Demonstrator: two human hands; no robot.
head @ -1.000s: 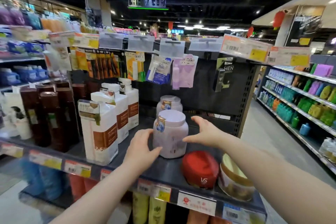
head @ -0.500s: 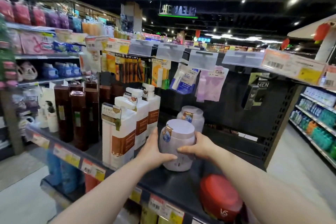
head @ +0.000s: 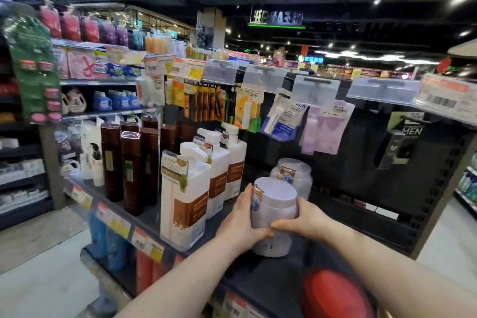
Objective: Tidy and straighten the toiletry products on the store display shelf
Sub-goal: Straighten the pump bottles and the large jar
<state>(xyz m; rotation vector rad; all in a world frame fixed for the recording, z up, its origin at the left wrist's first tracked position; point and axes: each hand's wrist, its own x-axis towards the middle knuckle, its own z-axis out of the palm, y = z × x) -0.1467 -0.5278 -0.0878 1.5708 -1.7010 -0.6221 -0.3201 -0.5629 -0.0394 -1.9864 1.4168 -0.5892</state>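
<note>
The dark shelf runs away to the left, with brown bottles at its far end and a file of white bottles nearer. Right of those stands the jar, upright with its axis vertical, near the front edge and seemingly seated on the shelf. A twin jar sits just behind it, slightly right. A red tub lies at the front lip, under the right forearm. Left grip and right grip wrap the jar from either side, fingertips almost meeting across its front — neither is nearer. Any squaring-up, I'd judge, goes straight back toward the twin jar, though the foremost of the white bottles crowds the left knuckles.
</note>
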